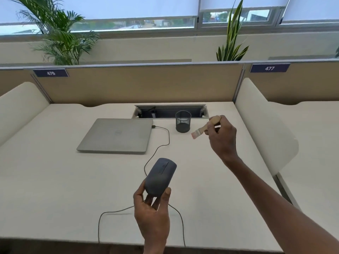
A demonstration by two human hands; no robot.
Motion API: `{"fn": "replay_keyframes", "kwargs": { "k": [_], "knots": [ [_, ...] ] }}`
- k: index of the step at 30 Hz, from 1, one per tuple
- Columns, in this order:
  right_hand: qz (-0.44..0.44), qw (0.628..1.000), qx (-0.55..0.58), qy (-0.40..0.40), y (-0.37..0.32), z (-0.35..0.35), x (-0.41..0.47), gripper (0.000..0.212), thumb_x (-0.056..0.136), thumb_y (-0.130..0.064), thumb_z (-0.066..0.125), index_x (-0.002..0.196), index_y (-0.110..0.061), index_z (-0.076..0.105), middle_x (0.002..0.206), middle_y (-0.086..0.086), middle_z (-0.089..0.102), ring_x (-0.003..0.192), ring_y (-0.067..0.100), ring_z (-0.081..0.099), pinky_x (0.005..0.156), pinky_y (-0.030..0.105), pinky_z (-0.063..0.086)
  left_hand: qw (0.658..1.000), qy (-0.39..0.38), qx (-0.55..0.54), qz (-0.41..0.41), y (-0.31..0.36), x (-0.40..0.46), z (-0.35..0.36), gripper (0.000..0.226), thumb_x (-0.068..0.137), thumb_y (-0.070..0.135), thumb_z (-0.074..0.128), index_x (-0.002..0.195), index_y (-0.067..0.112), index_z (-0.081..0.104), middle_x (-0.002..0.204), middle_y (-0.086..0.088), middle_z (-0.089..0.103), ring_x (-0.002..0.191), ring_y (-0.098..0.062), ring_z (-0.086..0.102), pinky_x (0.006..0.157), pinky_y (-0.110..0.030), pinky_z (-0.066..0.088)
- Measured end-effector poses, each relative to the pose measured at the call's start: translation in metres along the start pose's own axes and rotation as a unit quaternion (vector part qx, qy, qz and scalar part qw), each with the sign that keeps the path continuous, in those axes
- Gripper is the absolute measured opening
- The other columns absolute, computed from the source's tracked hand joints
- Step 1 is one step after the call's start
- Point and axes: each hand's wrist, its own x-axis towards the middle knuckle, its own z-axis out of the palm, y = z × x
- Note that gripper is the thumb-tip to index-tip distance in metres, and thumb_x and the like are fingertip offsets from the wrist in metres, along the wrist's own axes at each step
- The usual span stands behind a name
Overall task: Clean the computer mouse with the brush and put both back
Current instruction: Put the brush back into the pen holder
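Note:
A dark grey wired computer mouse (160, 176) is held up above the white desk (55, 180), its buttons facing me. My left hand (152, 209) grips its near end between thumb and fingers. Its black cable (161, 143) loops across the desk to the laptop. My right hand (221, 136) is raised to the right and farther back, shut on a small wooden-handled brush (201, 128). The pale bristles point down and left, well apart from the mouse.
A closed silver laptop (117, 135) lies at the middle left. A black mesh pen cup (183, 121) stands just left of the brush, in front of an open cable tray (170, 111). Beige partitions and white side dividers enclose the desk.

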Motion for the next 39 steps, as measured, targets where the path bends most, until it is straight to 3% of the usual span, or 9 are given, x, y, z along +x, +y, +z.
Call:
{"fn": "replay_keyframes", "kwargs": {
  "k": [5,12,18,24,31,33,39],
  "knots": [
    [-0.006,0.998,-0.041,0.038,0.015,0.039,0.052,0.012,0.093,-0.007,0.068,0.103,-0.005,0.063,0.081,0.002,0.069,0.074,0.031,0.070,0.071,0.036,0.055,1.000,-0.007,-0.005,0.002,-0.010,0.039,0.018,0.061,0.063,0.018,0.084,0.115,0.035,0.058,0.111,0.032,0.070,0.102,-0.002,0.073,0.076,-0.014,0.058],
    [0.006,0.995,-0.086,0.046,0.044,0.094,0.122,0.019,0.103,-0.011,0.050,0.105,0.001,0.064,0.085,0.020,0.073,0.078,0.041,0.066,0.067,0.039,0.048,1.000,-0.007,-0.001,-0.001,-0.029,0.089,0.038,0.064,0.070,-0.004,0.084,0.114,0.036,0.059,0.108,0.033,0.070,0.098,0.002,0.072,0.073,-0.010,0.056],
    [0.028,0.987,-0.157,-0.001,0.071,0.133,0.157,0.021,0.103,-0.014,0.049,0.103,0.002,0.062,0.090,0.026,0.071,0.084,0.045,0.063,0.065,0.036,0.035,1.000,0.018,-0.011,0.005,-0.039,0.114,0.051,0.066,0.060,0.011,0.084,0.115,0.036,0.061,0.110,0.030,0.072,0.098,0.001,0.073,0.073,-0.012,0.057],
    [0.042,0.972,-0.213,-0.085,0.097,0.171,0.169,0.034,0.102,-0.020,0.048,0.093,0.004,0.070,0.097,0.025,0.070,0.104,0.043,0.057,0.086,0.044,0.046,1.000,0.026,-0.001,0.004,-0.053,0.124,0.070,0.067,0.056,0.011,0.084,0.115,0.033,0.062,0.110,0.025,0.073,0.097,-0.004,0.075,0.072,-0.016,0.059],
    [0.046,0.943,-0.296,-0.143,0.117,0.196,0.178,0.040,0.103,-0.026,0.045,0.110,0.002,0.073,0.133,0.019,0.052,0.128,0.039,0.041,0.111,0.045,0.035,0.999,0.034,-0.018,-0.007,-0.059,0.126,0.092,0.068,0.057,0.012,0.085,0.118,0.031,0.062,0.118,0.014,0.073,0.101,-0.009,0.075,0.075,-0.019,0.060],
    [0.052,0.944,-0.287,-0.152,0.120,0.200,0.182,0.039,0.103,-0.025,0.046,0.111,0.002,0.073,0.139,0.018,0.049,0.131,0.037,0.039,0.113,0.044,0.032,0.999,0.037,-0.017,-0.007,-0.062,0.124,0.097,0.068,0.057,0.011,0.085,0.119,0.027,0.063,0.121,0.008,0.071,0.102,-0.011,0.075,0.074,-0.020,0.060],
    [0.048,0.939,-0.297,-0.163,0.127,0.204,0.191,0.035,0.103,-0.023,0.046,0.108,0.001,0.070,0.141,0.018,0.045,0.131,0.039,0.038,0.112,0.047,0.032,0.999,0.033,-0.006,-0.011,-0.071,0.116,0.102,0.069,0.055,0.009,0.085,0.117,0.028,0.063,0.112,0.019,0.074,0.097,-0.011,0.076,0.074,-0.021,0.061]
  ]
}}
